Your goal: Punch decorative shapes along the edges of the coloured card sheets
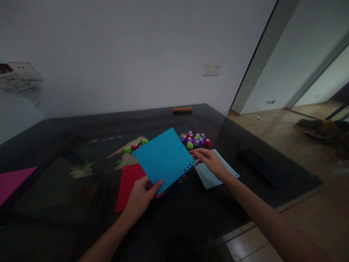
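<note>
A blue sheet of paper (163, 158) is held up tilted above the dark table. Small dark holes run along its lower right edge near the right corner. My left hand (141, 194) pinches the sheet's bottom corner, thumb on top. At the right corner, my right hand (208, 160) has its fingers closed on the paper's edge; its fingertips are partly hidden. Under the blue sheet lies a red sheet (128, 183), partly covered. Below my right hand is a pale blue sheet (207, 176) with a small hole at its right corner. Tiny paper bits (181, 179) lie below the punched edge.
Several green, red and purple craft punches with eye-like tops (196, 141) cluster behind the sheet. Three more (135, 146) stand left. An orange-brown roll (182, 109) lies near the wall, a black oblong object (257, 167) at right, a magenta sheet (15, 182) far left.
</note>
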A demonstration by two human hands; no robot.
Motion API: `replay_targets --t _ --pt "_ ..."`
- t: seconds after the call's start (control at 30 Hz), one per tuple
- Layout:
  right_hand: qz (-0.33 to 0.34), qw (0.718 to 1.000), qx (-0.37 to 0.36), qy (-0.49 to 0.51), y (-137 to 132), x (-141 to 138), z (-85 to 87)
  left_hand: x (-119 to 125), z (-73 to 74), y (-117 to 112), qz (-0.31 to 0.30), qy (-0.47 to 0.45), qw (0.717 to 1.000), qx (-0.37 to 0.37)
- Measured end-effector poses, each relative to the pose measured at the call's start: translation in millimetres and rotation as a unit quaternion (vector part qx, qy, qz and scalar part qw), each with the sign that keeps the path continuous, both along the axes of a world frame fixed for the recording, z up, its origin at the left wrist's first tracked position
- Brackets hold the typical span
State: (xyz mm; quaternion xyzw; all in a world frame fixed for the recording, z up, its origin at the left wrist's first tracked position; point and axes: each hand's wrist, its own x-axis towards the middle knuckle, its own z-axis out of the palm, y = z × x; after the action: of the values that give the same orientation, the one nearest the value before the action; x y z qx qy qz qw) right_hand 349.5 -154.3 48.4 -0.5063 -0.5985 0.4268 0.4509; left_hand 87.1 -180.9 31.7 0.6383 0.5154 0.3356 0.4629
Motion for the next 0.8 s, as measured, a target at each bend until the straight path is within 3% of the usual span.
replay_targets --t 0.3,0.6,0.8 --pt "-0.029 0.980 -0.115 0.161 -3.0 1.6 -14.2 6.6 3.5 -8.3 -0.091 0.075 0.993 -0.002" --pt "-0.038 0.981 -0.115 0.149 -2.0 4.0 -15.9 5.0 3.8 -2.5 0.017 -0.047 0.998 -0.043" --pt "-0.038 0.986 -0.113 0.116 -4.5 3.7 -12.0 4.7 -2.9 -3.0 0.031 -0.024 0.999 0.001"
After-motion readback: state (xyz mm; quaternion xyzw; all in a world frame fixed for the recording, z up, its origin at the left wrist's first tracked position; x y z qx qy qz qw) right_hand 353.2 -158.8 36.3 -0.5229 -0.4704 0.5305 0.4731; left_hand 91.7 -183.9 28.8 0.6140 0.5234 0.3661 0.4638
